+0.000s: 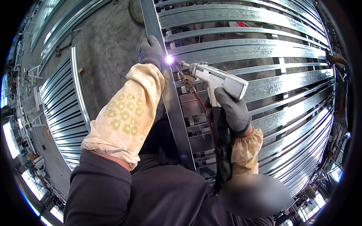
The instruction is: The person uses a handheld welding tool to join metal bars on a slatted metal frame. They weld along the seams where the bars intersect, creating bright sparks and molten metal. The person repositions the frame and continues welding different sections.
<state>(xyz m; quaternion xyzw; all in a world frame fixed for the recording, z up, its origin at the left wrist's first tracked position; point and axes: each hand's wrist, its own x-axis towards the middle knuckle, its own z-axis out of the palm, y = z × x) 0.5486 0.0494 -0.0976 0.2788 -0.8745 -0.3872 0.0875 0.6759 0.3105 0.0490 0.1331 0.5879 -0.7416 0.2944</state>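
My right hand [233, 111], in a grey glove, is wrapped round the grip of a silver welding gun [222, 81]. Its nozzle points left at a bright violet-white spark [169, 59] on the inner edge of a long metal side rail [174, 109]. A brass fitting with a red hose [200, 101] hangs under the nozzle, and a thick black cable runs down from the grip. Just beyond the spark, my gloved left hand [150, 51] is closed over the side rail. Several galvanized slats [241, 51] meet that rail from the right.
Another slatted metal panel [62, 109] lies on the floor at the left. Long metal profiles [64, 28] lie at the far left. Something red and white [243, 24] shows between the far slats. A dark curved hose [135, 11] lies at the top.
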